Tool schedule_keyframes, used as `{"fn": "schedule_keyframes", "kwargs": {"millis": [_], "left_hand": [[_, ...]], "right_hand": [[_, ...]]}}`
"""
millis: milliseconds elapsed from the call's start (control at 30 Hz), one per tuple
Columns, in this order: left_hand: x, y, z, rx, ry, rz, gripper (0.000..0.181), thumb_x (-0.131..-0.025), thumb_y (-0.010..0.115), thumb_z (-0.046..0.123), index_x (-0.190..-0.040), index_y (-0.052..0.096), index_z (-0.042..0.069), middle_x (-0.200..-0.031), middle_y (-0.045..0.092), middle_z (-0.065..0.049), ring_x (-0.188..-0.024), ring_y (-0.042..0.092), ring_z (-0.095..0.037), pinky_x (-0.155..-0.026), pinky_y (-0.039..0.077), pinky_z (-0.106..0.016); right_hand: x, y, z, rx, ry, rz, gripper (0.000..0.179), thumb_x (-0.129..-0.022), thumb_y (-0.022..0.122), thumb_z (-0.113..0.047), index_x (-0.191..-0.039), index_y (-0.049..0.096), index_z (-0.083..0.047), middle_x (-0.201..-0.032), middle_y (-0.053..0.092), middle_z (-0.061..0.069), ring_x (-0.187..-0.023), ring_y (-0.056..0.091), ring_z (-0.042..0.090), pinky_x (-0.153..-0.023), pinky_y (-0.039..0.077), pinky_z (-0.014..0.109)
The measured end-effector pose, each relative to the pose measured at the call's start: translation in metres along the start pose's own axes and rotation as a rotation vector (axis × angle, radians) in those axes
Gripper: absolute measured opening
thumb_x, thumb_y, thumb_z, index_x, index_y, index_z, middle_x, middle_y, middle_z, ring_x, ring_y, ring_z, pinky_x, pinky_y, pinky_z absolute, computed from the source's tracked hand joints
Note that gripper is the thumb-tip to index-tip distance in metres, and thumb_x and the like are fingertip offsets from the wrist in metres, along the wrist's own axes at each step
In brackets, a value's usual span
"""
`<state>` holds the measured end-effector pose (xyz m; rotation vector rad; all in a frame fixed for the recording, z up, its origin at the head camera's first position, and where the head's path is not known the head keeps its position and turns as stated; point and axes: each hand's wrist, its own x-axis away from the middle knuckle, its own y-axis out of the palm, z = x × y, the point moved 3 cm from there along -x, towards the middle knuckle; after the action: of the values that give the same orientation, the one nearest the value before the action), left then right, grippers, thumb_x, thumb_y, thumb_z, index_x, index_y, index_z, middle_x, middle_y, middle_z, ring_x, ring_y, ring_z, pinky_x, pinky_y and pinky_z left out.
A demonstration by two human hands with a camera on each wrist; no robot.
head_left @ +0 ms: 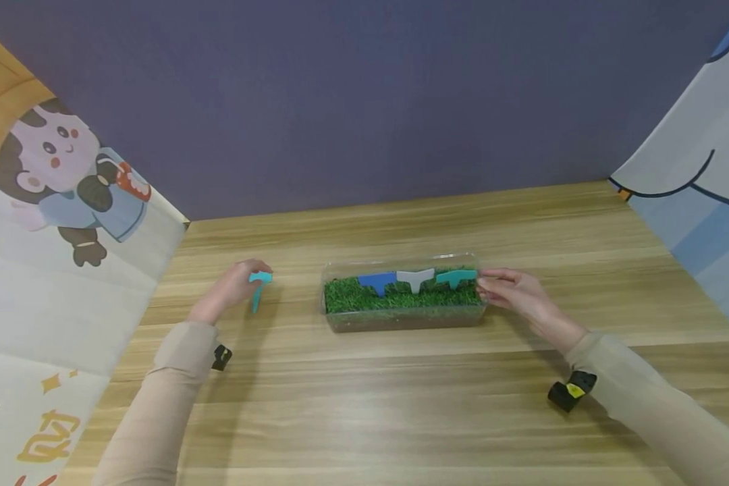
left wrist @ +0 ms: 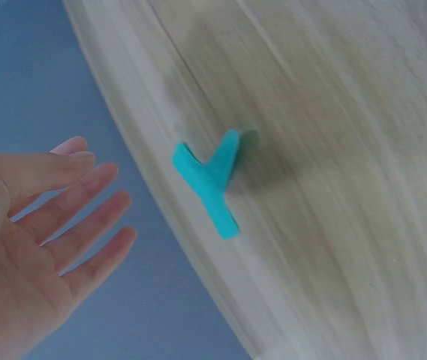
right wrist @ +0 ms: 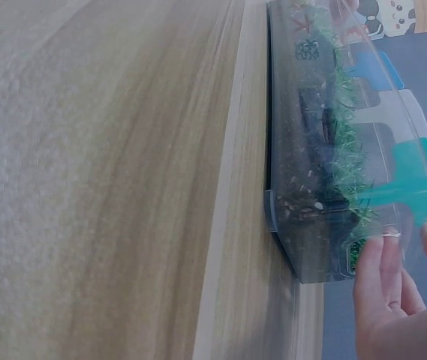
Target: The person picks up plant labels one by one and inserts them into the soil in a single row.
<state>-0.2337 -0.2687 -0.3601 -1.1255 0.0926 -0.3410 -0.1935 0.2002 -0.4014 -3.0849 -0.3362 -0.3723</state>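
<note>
A teal T-shaped plant label (left wrist: 211,184) is just apart from my left hand (left wrist: 55,225), whose fingers are spread and hold nothing in the left wrist view. In the head view the left hand (head_left: 237,283) overlaps this label (head_left: 259,283), its stem pointing down. My right hand (head_left: 513,297) holds the right end of a long clear plastic box (head_left: 401,320), thumb near the rim and fingers at the end wall. Artificial grass fills the box. Blue (head_left: 378,280), white (head_left: 416,278) and teal (head_left: 455,277) T-shaped labels stand in the grass.
The box stands on a wood-grain table (head_left: 370,405). A dark blue panel (head_left: 370,101) rises behind the table. Printed cloths with cartoon figures hang at the left and right. Dark cameras (head_left: 573,390) sit on both wrists.
</note>
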Motion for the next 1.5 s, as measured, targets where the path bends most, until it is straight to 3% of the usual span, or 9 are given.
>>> {"fn": "schedule_keyframes", "kwargs": {"millis": [333,767,1067,1500], "left_hand": [[-0.002,-0.001,-0.013,0.017,-0.041,-0.015,0.03,-0.088,0.052,0.007,-0.113,0.052,-0.009,-0.105,0.056,-0.027,-0.105,0.047,-0.045,-0.089,0.037,-0.055],[-0.006,0.001,-0.025,-0.062,-0.077,-0.071,0.037,-0.079,0.051,-0.006,-0.116,0.049,-0.009,-0.12,0.045,-0.031,-0.109,0.04,-0.049,-0.089,0.035,-0.057],[-0.016,0.003,-0.034,-0.005,-0.145,-0.153,0.046,-0.078,0.055,-0.008,-0.123,0.042,-0.008,-0.125,0.037,-0.034,-0.115,0.033,-0.049,-0.094,0.029,-0.058],[-0.021,0.006,-0.037,0.0,-0.165,-0.173,0.051,-0.075,0.062,-0.006,-0.122,0.044,-0.007,-0.122,0.039,-0.035,-0.11,0.039,-0.047,-0.091,0.036,-0.053]], "right_hand": [[0.0,0.002,-0.001,0.014,0.024,-0.004,0.062,-0.084,0.06,-0.023,-0.128,0.033,0.011,-0.088,0.063,-0.008,-0.084,0.06,0.006,-0.079,0.048,0.021],[0.0,0.001,0.0,0.02,0.03,-0.008,0.063,-0.084,0.061,-0.024,-0.128,0.032,0.01,-0.09,0.063,-0.007,-0.085,0.06,0.006,-0.08,0.047,0.021],[0.0,0.001,0.0,0.031,0.03,0.0,0.062,-0.084,0.061,-0.024,-0.128,0.033,0.01,-0.09,0.063,-0.006,-0.084,0.06,0.006,-0.08,0.047,0.021],[0.001,0.001,-0.001,0.036,0.032,-0.001,0.062,-0.084,0.06,-0.025,-0.128,0.033,0.01,-0.089,0.063,-0.007,-0.084,0.06,0.006,-0.08,0.048,0.021]]}}
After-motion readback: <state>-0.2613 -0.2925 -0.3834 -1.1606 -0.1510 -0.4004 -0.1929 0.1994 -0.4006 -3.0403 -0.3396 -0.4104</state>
